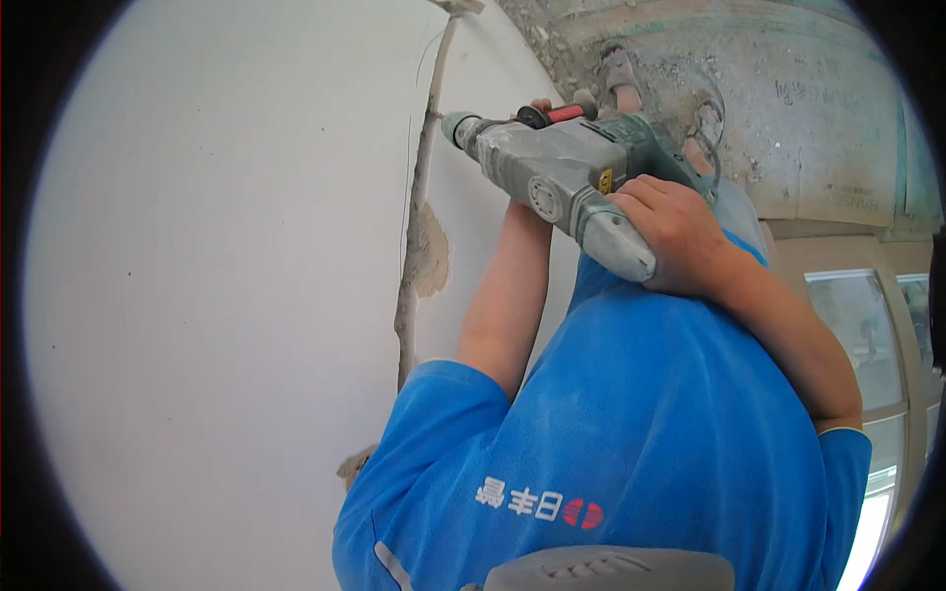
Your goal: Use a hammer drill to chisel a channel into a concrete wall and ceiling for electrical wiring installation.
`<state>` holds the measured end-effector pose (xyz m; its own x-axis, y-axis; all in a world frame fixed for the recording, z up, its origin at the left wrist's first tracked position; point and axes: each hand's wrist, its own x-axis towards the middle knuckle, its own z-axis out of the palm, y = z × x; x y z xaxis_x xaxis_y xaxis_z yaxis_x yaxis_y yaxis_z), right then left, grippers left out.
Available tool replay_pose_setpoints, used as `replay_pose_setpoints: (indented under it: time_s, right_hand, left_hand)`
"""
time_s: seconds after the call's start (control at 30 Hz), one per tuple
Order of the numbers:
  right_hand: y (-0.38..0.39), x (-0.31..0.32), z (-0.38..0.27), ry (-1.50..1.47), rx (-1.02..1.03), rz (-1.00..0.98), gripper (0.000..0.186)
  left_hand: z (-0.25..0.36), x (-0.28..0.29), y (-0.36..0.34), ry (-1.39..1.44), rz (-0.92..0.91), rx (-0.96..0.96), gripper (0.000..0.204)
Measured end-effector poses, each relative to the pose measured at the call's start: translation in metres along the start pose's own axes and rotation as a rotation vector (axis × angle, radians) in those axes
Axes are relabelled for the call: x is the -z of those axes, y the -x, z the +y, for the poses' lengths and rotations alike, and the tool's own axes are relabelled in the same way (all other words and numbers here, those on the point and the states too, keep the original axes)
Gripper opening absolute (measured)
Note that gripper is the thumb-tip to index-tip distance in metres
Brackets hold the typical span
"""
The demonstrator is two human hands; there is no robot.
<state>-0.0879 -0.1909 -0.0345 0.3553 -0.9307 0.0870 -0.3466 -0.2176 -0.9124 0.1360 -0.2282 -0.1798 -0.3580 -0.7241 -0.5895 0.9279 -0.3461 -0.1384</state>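
Note:
A grey-green rotary hammer [552, 163], coated in dust, is held across in front of my body, its nose pointing left at the wall. My right hand [680, 231] wraps round its rear handle. My left hand [541, 104] passes beneath the tool; only a little of it shows, beside the black and red side handle [567, 113], and the rest is hidden by the machine's body. The chuck is close to a rough groove [422, 182] cut into the white wall [227, 246]. No bit can be made out clearly at the chuck.
Beside the groove is a broken patch [431, 254] of bare plaster, with another hole [355, 465] lower in the picture. Rubble [670, 84] and dusty board sheeting [828, 108] cover the floor around my feet. A glazed door or window frame [855, 315] stands at the right.

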Motion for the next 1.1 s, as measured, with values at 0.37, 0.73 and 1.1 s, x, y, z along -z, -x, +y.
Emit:
replay_pose_setpoints:
  time_s: [0.37, 0.73, 1.1]
  right_hand:
    - [-0.026, -0.014, 0.000, -0.035, -0.114, -0.148, 0.029]
    - [-0.006, 0.028, 0.006, -0.074, -0.132, -0.012, 0.045]
    - [-0.040, 0.032, 0.028, -0.035, -0.069, -0.075, 0.034]
  left_hand:
    - [0.027, 0.021, -0.020, -0.460, 0.121, -0.167, 0.044]
    - [-0.008, -0.006, 0.001, -0.323, 0.009, -0.031, 0.052]
    - [-0.016, -0.028, -0.024, -0.578, -0.428, -0.096, 0.063]
